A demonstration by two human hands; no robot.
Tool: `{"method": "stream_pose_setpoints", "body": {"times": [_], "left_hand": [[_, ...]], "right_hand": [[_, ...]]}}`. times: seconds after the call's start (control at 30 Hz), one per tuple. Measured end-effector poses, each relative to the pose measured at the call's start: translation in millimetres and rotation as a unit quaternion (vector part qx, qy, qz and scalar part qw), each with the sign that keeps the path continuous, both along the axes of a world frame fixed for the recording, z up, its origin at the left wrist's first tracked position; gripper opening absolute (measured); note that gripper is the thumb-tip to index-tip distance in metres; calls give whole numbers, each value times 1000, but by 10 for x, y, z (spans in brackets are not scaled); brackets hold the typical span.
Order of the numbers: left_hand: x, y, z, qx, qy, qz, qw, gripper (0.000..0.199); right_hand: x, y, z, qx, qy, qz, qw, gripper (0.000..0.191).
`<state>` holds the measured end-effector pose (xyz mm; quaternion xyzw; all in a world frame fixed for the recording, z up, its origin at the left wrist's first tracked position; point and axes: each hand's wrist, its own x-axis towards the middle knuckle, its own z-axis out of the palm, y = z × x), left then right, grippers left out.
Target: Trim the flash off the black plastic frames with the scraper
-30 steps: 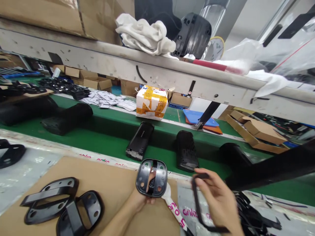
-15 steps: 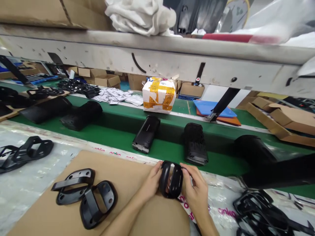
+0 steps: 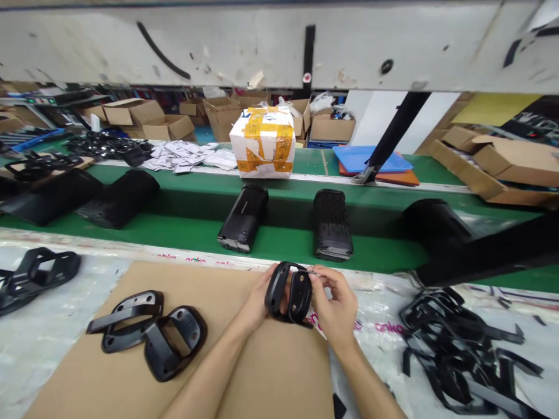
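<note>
Two frames (image 3: 162,349): seem done
Left hand (image 3: 257,304): holds our current frame (image 3: 300,295)
Right hand (image 3: 336,299): pinches its edge
Strips (image 3: 452,381): lie unfitted

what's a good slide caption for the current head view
Above brown cardboard, left hand holds a black slotted part, right hand at its edge, dark cases on green surface beyond.

Plastic-covered workbench (image 3: 375,305): cardboard sheet (image 3: 271,372) lay at seven o'clock, black brackets (image 3: 27,276) between eight and nine, bent black strips (image 3: 449,379) at four.

Left fingers (image 3: 267,278) partly behind bracket (image 3: 300,291)
</note>
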<state>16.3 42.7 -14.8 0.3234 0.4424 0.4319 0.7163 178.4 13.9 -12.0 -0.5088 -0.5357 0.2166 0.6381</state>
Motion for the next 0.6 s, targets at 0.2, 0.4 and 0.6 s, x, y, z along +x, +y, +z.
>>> {"method": "stream_pose_setpoints", "body": {"times": [0.2, 0.4, 0.6], "left_hand": [[6, -28, -94, 22, 35, 17, 999, 62], [9, -65, -54, 98, 85, -10, 992, 52], [23, -91, 12, 108, 66, -75, 989, 63]], "right_hand": [[2, 12, 94, 23, -62, 10, 998, 11], [35, 1, 80, 16, -84, 15, 996, 14], [10, 10, 83, 8, -61, -11, 998, 9]]}}
